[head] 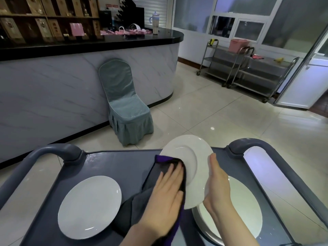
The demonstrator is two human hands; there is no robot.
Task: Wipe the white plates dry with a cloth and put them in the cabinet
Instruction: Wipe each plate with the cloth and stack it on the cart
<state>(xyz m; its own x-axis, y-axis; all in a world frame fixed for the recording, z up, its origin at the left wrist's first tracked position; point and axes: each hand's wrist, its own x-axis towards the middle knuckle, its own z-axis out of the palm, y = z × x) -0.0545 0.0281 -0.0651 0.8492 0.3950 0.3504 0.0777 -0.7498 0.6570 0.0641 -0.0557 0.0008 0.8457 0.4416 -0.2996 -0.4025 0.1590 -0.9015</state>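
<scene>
You hold the tilted plate (193, 167) above the cart (124, 162), lower centre. Your left hand (165, 196) presses the dark cloth (134, 210) flat on it, and your right hand (218, 189) grips its rim. Still waiting, I judge: a single plate (89, 206) lower left and a plate stack (246, 210) lower right.

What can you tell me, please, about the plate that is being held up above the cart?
The plate is round, white and glossy, ceramic by its look, with a broad flat rim round a shallow well. It is held tilted nearly on edge, face toward the left, above the grey cart and a stack of plates. The left hand presses a dark cloth flat against its lower left face. The right hand holds its right edge, fingers hidden behind it.
</scene>
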